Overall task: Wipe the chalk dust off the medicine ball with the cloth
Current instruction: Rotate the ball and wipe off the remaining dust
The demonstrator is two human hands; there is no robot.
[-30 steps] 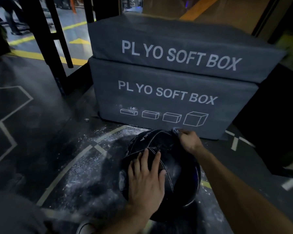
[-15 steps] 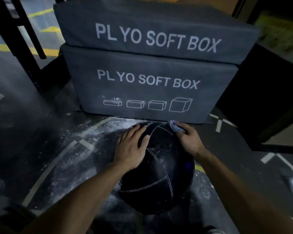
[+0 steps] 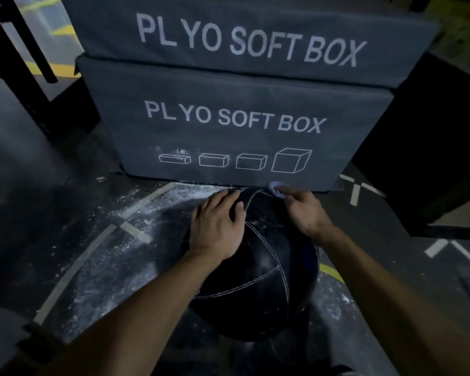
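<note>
Both forearms are bare to the frame edge, with no sleeve, glove, watch or ring showing.

A big black ball (image 3: 258, 280) sits on the dusty floor (image 3: 98, 240). The left hand (image 3: 217, 226) lies flat on top of it. The right hand (image 3: 304, 210) grips a small cloth (image 3: 276, 188) against the ball's far side, by two gray boxes (image 3: 234, 131).

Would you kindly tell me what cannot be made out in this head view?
- Most of the cloth: bunched inside the right hand.
- The medicine ball's far side and underside: hidden by its own bulk.
- Chalk under the left hand: covered by the palm.
</note>
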